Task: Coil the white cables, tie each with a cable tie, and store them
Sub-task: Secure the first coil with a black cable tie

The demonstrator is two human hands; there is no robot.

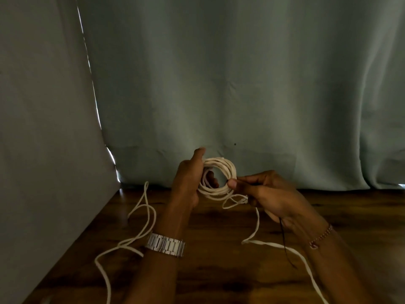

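1. The left hand (190,182) holds a coil of white cable (219,177) above the back edge of the wooden table (219,270), near the middle of that edge. Its fingers are curled through the middle of the coil and its thumb stands up along the coil's left side.
2. The right hand (266,195) pinches the right side of the coil between thumb and forefinger, the other fingers curled below.
3. A thin dark strand (285,242), perhaps a cable tie, hangs from under the right hand towards the table; I cannot tell how it is held.
4. From the bottom of the coil a small loose loop droops just under the right thumb, and the free tail (282,249) of the cable runs down under the right hand and off towards the table's front right corner.
5. A second length of white cable (140,229) lies loose on the left part of the table, looping from near the back left corner to the front edge, passing under the left wrist.
6. The left wrist wears a metal watch (166,245); the right wrist wears a beaded bracelet (321,236).
7. A grey-green curtain (241,84) hangs behind the table's back edge, and more grey cloth (43,128) hangs along its left edge.
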